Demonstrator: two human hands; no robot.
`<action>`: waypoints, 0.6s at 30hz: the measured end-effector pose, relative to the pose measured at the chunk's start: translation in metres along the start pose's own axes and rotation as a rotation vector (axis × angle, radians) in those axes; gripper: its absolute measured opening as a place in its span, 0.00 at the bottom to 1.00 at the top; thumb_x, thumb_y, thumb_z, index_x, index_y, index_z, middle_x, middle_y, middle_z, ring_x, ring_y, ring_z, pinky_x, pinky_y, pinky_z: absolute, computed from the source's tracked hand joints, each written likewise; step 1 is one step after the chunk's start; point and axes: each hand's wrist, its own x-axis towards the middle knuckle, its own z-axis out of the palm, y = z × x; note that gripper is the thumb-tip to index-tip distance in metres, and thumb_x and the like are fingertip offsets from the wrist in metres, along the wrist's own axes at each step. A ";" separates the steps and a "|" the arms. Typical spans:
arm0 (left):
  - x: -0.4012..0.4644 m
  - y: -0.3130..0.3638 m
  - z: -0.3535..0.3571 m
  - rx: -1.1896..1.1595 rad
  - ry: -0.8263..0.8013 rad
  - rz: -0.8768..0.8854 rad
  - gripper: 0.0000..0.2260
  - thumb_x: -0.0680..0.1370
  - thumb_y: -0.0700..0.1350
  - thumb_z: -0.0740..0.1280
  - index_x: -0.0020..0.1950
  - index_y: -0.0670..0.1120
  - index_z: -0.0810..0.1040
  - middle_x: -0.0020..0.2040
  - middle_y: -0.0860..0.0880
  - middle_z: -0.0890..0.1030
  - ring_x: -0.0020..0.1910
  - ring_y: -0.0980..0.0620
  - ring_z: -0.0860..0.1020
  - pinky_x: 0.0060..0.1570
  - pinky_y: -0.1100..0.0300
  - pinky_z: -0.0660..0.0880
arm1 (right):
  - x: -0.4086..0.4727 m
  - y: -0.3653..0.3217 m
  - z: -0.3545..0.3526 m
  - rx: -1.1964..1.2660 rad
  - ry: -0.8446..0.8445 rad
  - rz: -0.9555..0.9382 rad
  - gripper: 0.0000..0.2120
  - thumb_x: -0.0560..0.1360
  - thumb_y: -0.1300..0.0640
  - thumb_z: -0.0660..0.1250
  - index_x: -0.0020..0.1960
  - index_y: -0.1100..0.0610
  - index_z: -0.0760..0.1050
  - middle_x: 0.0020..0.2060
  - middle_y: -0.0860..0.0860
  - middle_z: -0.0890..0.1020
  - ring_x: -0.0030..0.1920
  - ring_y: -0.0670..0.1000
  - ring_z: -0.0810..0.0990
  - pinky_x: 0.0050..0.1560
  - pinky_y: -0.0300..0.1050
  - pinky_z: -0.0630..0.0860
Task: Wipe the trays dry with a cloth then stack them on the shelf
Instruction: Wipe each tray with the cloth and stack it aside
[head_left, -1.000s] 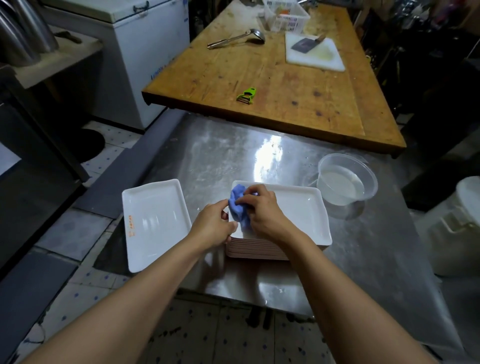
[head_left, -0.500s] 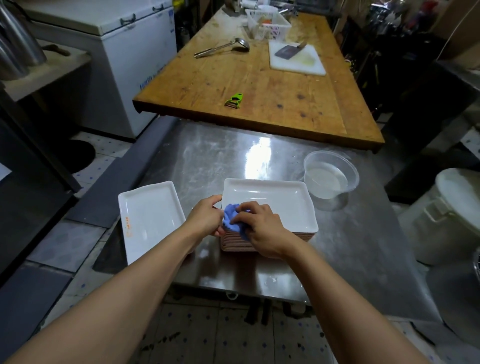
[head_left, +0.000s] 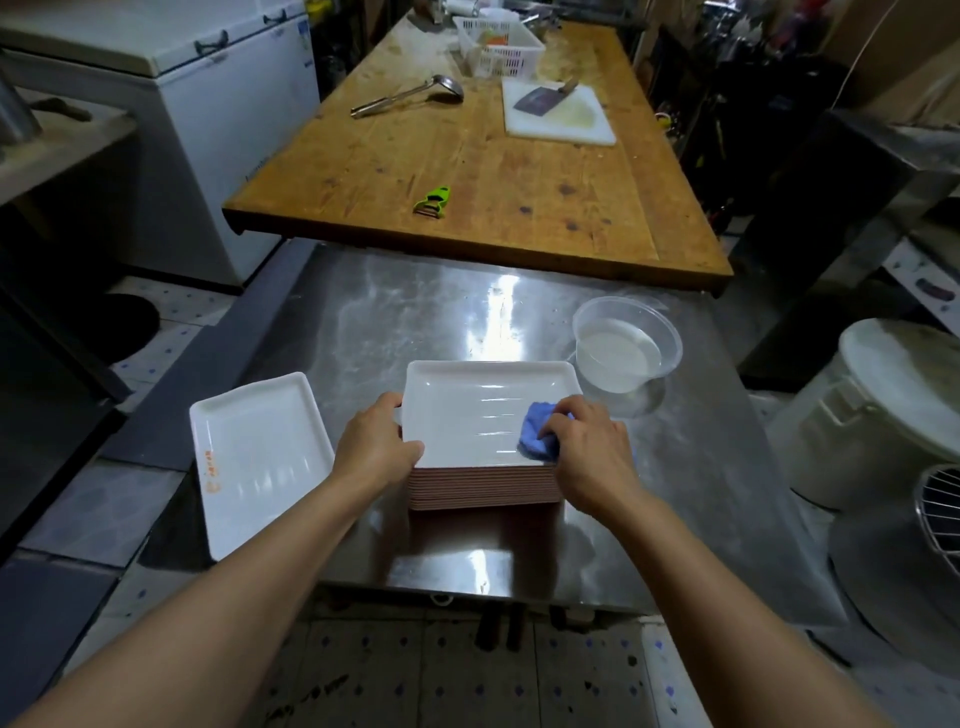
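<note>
Wiping top tray (head_left: 467, 410) of the stack (head_left: 483, 486) on the steel desk (head_left: 395, 312).
Right hand (head_left: 587, 447) had fingers curled on the blue cloth (head_left: 535, 434) at the tray's right side; left hand (head_left: 376, 449) gripped the left rim. Best practice, probably: firm brace, overlapping strokes, corners included.

I am pressing a blue cloth (head_left: 535, 432) onto a glossy white tray (head_left: 467, 410) topping a stack (head_left: 483, 486) whose edges are showing pinkish brown. Beside it, a second white tray (head_left: 260, 457) is carrying orange lettering along one rim. Both are lying on a dull silver steel table (head_left: 395, 312) streaked with pale glare. A green peeler (head_left: 432, 200) is lying on the honey-brown wooden table (head_left: 467, 171), dotted with dark knots.
</note>
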 end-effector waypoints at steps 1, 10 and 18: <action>0.001 0.000 0.000 0.000 -0.004 -0.003 0.22 0.71 0.39 0.68 0.64 0.49 0.70 0.37 0.53 0.76 0.39 0.52 0.76 0.36 0.58 0.73 | 0.006 0.001 0.000 -0.018 0.014 0.005 0.15 0.71 0.66 0.62 0.56 0.56 0.75 0.61 0.51 0.70 0.59 0.54 0.69 0.54 0.44 0.65; 0.002 0.002 0.003 0.024 -0.005 -0.035 0.20 0.71 0.40 0.67 0.62 0.48 0.69 0.46 0.48 0.77 0.46 0.47 0.76 0.38 0.58 0.68 | 0.047 -0.018 0.018 0.016 0.005 -0.030 0.24 0.68 0.59 0.67 0.64 0.54 0.70 0.69 0.55 0.61 0.63 0.60 0.63 0.59 0.49 0.64; 0.002 0.005 0.002 0.058 -0.009 -0.054 0.20 0.70 0.38 0.67 0.61 0.47 0.68 0.50 0.43 0.80 0.48 0.42 0.78 0.38 0.58 0.69 | 0.029 -0.056 0.030 0.154 -0.079 -0.328 0.19 0.75 0.56 0.60 0.65 0.47 0.72 0.72 0.47 0.63 0.65 0.59 0.61 0.61 0.53 0.65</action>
